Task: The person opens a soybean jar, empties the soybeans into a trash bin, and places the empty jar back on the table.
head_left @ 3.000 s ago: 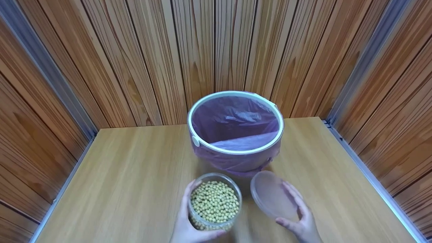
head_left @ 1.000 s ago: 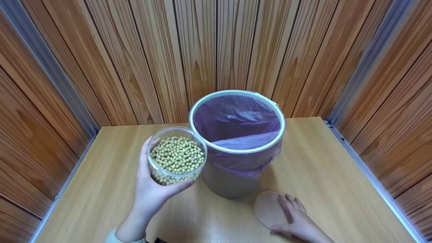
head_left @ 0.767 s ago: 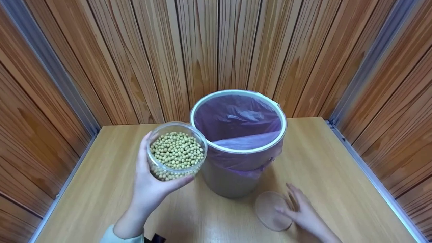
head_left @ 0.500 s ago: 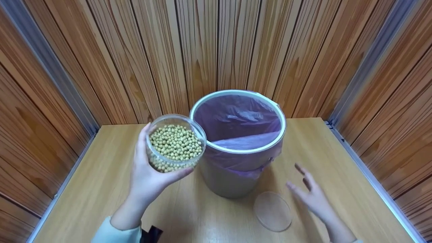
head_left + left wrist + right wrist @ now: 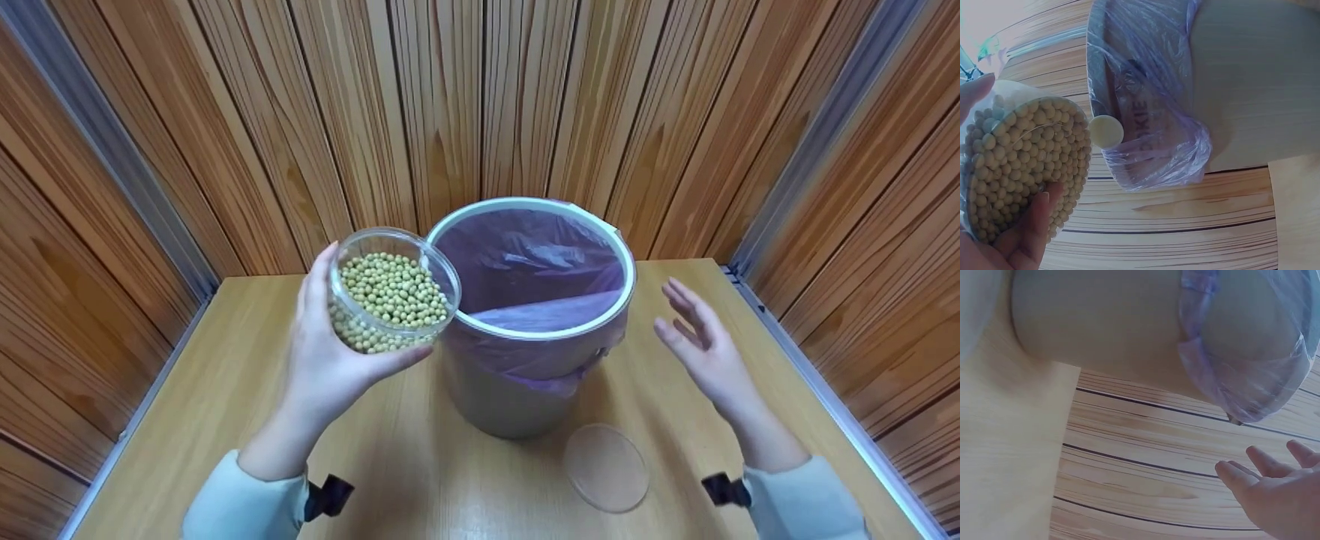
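My left hand (image 5: 322, 345) grips a clear round jar (image 5: 360, 244) of dried soybeans (image 5: 394, 289). The jar tilts slightly to the right, its mouth beside the left rim of a trash can (image 5: 510, 397) lined with a purple plastic bag (image 5: 525, 255). In the left wrist view, the fingers curl under the bean-filled jar (image 5: 1027, 152) and the can's rim is close by. To the right of the can my right hand (image 5: 709, 352) is raised in the air, fingers loosely spread, holding nothing. Below it, the jar's round translucent lid (image 5: 606, 469) lies flat on the table.
The can stands on a light wooden table (image 5: 247, 375), near the back wood-panelled wall (image 5: 337, 135). Panelled side walls with metal strips (image 5: 832, 405) flank the table. A dark strap (image 5: 330, 495) shows at each wrist.
My left hand has lifted the jar off the table to the can's left rim and tilted it. My right hand has let go of the lid on the table and risen beside the can.
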The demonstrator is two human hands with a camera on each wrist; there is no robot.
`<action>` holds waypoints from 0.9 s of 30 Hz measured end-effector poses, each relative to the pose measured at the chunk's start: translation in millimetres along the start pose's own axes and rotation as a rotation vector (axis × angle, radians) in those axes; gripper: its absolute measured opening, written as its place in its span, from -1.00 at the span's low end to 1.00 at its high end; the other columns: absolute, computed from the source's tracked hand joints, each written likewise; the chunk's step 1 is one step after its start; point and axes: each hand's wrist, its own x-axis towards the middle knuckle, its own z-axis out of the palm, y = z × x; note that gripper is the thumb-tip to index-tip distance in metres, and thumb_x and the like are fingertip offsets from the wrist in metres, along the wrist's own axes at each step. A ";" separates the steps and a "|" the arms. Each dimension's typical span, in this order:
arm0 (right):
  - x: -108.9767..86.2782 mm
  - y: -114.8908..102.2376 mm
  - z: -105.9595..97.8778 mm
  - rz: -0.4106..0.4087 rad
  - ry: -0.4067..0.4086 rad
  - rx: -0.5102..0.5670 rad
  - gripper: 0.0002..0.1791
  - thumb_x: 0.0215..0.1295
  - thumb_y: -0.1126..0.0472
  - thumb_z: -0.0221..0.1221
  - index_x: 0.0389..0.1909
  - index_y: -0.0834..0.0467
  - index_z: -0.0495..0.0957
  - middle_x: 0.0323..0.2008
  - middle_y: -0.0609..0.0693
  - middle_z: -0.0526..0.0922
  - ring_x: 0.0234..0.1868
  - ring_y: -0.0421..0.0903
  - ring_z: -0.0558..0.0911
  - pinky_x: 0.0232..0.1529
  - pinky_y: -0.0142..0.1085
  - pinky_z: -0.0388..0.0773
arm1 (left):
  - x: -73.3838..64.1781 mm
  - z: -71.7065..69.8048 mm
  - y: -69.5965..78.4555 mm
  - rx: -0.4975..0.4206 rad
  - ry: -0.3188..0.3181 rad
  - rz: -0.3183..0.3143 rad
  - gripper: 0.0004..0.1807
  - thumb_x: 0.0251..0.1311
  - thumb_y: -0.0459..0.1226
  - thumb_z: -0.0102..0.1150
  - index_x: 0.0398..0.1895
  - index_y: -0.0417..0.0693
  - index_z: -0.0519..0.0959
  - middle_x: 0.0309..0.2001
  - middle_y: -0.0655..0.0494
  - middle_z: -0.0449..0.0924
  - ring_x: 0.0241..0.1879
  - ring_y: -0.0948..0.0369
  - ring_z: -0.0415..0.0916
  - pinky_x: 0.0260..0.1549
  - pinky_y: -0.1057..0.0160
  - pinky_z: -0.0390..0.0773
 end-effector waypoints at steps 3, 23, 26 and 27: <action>15.0 -8.6 -3.0 0.044 -0.039 0.018 -0.33 0.53 0.12 -0.01 0.55 0.11 0.01 0.52 0.16 0.14 0.52 0.15 0.13 0.48 -0.18 0.20 | 4.9 0.0 0.9 0.036 -0.004 0.004 0.40 -0.49 0.02 0.73 0.54 0.13 0.06 0.44 0.01 0.19 0.34 0.07 0.26 0.28 -0.17 0.35; 85.0 -15.3 25.2 0.176 -0.220 -0.013 -0.07 0.36 -0.06 0.12 0.59 0.09 -0.14 0.56 0.24 -0.10 0.56 0.23 -0.05 0.49 0.24 -0.07 | 35.2 2.9 5.0 0.235 -0.057 0.036 0.42 -0.43 0.23 0.62 0.56 0.11 0.00 0.48 -0.01 0.13 0.20 -0.02 0.44 0.10 -0.17 0.53; 87.3 -17.0 25.6 0.179 -0.246 -0.005 -0.03 0.30 0.02 0.18 0.58 0.10 -0.16 0.55 0.24 -0.09 0.55 0.23 -0.06 0.49 0.26 -0.12 | 39.6 3.2 6.1 0.276 -0.065 0.042 0.41 -0.42 0.20 0.63 0.56 0.10 0.01 0.48 0.02 0.13 0.18 -0.01 0.45 0.03 -0.17 0.56; 88.2 -18.5 25.6 0.179 -0.254 -0.016 -0.02 0.28 0.03 0.20 0.58 0.10 -0.15 0.54 0.25 -0.06 0.54 0.24 -0.04 0.49 0.26 -0.11 | 41.4 3.1 6.6 0.290 -0.068 0.046 0.40 -0.41 0.19 0.63 0.56 0.09 0.01 0.48 0.02 0.13 0.17 -0.01 0.45 0.01 -0.17 0.57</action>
